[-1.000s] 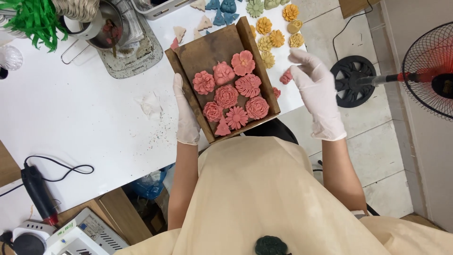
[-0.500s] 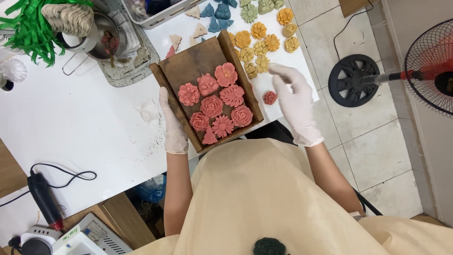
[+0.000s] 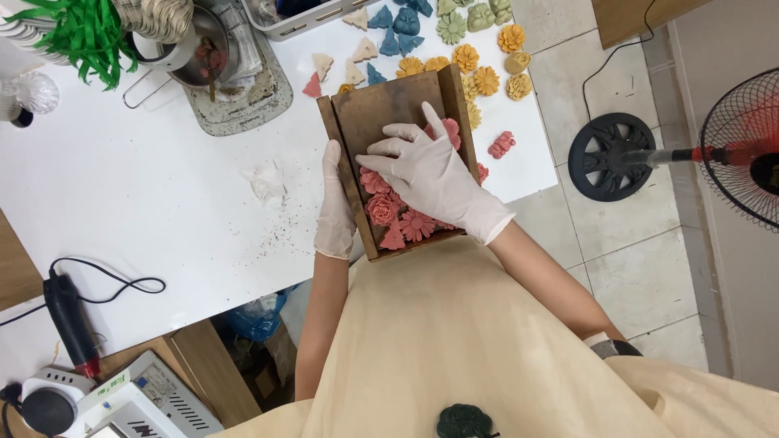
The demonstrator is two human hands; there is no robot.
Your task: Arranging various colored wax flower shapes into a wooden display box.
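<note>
The left hand [image 3: 335,212] gripped the wooden tray [image 3: 381,109] at its nine o'clock wall while the right hand [image 3: 430,174] lay spread flat on the pink flowers [image 3: 398,219], where heavy pressure risked crushing them.

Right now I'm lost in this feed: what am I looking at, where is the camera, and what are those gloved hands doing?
There is no machine here. One camera, worn on a person's head, looks down past a cream apron at two gloved hands. The left hand grips the side wall of a brown wooden tray at the edge of a white table. The right hand lies flat on the pink flower-shaped pieces packed inside it. On the table beyond lie more moulded pieces: blue ones, green ones, orange ones and one loose pink piece. A floor fan stands to the right.
</note>
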